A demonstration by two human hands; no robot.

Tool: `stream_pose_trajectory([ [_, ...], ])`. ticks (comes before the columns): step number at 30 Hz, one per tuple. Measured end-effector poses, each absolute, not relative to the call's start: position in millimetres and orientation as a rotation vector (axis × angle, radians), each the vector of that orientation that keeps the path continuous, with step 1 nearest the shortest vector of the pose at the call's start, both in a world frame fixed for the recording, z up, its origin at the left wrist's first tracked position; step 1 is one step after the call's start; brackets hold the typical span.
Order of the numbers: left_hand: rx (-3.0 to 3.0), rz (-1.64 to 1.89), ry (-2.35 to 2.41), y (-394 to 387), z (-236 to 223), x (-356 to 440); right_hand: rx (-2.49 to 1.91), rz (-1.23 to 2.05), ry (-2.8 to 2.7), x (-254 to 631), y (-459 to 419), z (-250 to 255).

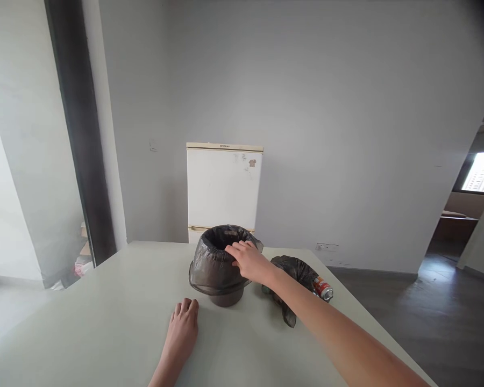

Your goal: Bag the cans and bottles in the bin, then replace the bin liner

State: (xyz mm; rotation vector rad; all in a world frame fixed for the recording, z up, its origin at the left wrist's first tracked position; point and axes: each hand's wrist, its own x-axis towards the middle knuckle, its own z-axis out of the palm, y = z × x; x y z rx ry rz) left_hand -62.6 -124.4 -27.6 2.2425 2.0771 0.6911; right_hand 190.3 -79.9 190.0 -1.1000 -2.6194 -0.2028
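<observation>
A small brown trash can (227, 299) stands upright on the table, lined with a thin black garbage bag (215, 263) whose edge is folded over the rim and hangs loosely around the outside. At the near right of the rim, my right hand (248, 260) grips the bag's edge, fingers over the top and thumb lower on the outside. My left hand (184, 325) rests on the tabletop in front of the can, its fingers curled and nothing visible in them. Partly behind my right forearm lies a crumpled black plastic bag (294, 267). Touching it is a red and silver can (322, 289), tipped on its side.
The pale table (116, 306) has its right edge close to the red can. Beyond its far edge stands a white refrigerator (223, 188) against a grey wall (339, 134). A dark vertical post (78, 118) rises at the left.
</observation>
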Motion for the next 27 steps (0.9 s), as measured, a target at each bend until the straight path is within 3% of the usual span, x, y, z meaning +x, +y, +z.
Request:
stream_pose_trajectory([
  [12,2.182,0.707,2.054,-127,-24,-62,-1.415,-0.315,-2.475,248,0,191],
  [27,2.192,0.657,2.059,-125,-27,-64,-1.500,-0.318,-2.401,277,12,189],
])
